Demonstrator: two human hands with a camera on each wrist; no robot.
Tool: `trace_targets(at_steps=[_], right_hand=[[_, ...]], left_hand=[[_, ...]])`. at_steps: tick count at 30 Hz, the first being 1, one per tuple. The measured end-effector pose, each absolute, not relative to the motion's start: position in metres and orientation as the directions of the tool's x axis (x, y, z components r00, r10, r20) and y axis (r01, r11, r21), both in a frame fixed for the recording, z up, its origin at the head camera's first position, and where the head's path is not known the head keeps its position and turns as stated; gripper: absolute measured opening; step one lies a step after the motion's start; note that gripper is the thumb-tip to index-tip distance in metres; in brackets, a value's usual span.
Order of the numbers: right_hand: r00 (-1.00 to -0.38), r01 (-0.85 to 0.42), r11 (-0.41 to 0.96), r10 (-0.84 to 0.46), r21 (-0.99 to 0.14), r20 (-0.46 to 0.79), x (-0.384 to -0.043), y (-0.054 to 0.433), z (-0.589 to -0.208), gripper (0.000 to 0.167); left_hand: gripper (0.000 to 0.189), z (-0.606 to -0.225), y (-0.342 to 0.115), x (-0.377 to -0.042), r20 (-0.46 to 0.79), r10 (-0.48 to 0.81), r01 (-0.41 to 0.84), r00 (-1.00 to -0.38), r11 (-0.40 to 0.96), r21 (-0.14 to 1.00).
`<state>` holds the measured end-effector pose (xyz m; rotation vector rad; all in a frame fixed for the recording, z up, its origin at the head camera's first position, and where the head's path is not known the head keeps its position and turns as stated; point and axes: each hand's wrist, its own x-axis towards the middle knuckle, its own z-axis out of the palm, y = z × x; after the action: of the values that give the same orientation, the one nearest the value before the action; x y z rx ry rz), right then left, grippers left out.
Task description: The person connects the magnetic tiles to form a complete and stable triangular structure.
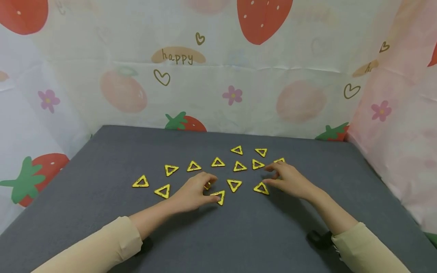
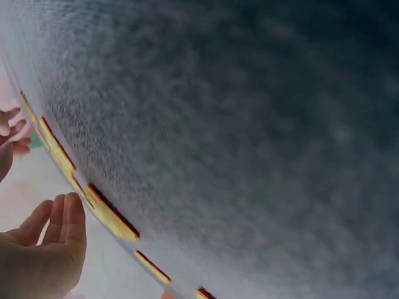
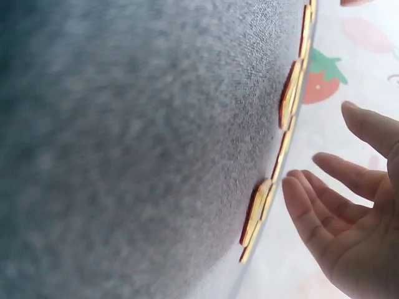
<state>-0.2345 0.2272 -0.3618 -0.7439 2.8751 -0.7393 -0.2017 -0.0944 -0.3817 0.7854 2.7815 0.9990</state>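
Note:
Several flat yellow triangle frames lie scattered on the dark grey table. My left hand (image 1: pixel 194 192) is over the near-middle ones, fingers loosely bent and thumb apart. Its thumb tip overlaps one triangle (image 1: pixel 222 197), and another triangle (image 1: pixel 207 185) is partly hidden behind the fingers. On the other side my right hand (image 1: pixel 291 181) hovers with spread, relaxed fingers, its thumb tip right by a triangle (image 1: pixel 261 189). Part of a farther triangle (image 1: pixel 280 160) shows behind its knuckles. In the wrist views, the left hand (image 2: pixel 50 246) and right hand (image 3: pixel 355 212) hold nothing.
More triangles lie in a loose band across the table, including a far left one (image 1: pixel 140 182) and a back one (image 1: pixel 261 152). The grey table (image 1: pixel 218 242) meets a printed curtain (image 1: pixel 218 76) at the back, with curtains on both sides.

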Motion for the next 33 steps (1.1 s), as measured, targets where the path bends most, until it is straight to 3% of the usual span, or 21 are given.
trace_targets(at_steps=[9,33], right_hand=[[-0.871,-0.410,0.783,-0.489,-0.469,-0.056,-0.238,0.223,-0.365,0.051],[-0.842,-0.473,0.768,-0.539,-0.431,-0.037,-0.242,0.221,-0.372,0.037]], left_hand=[[0.051,-0.389,-0.082,-0.202,0.099,0.536,0.493,-0.838,0.668,0.558],[0.037,-0.394,-0.081,-0.201,0.115,0.541,0.514,-0.833,0.682,0.520]])
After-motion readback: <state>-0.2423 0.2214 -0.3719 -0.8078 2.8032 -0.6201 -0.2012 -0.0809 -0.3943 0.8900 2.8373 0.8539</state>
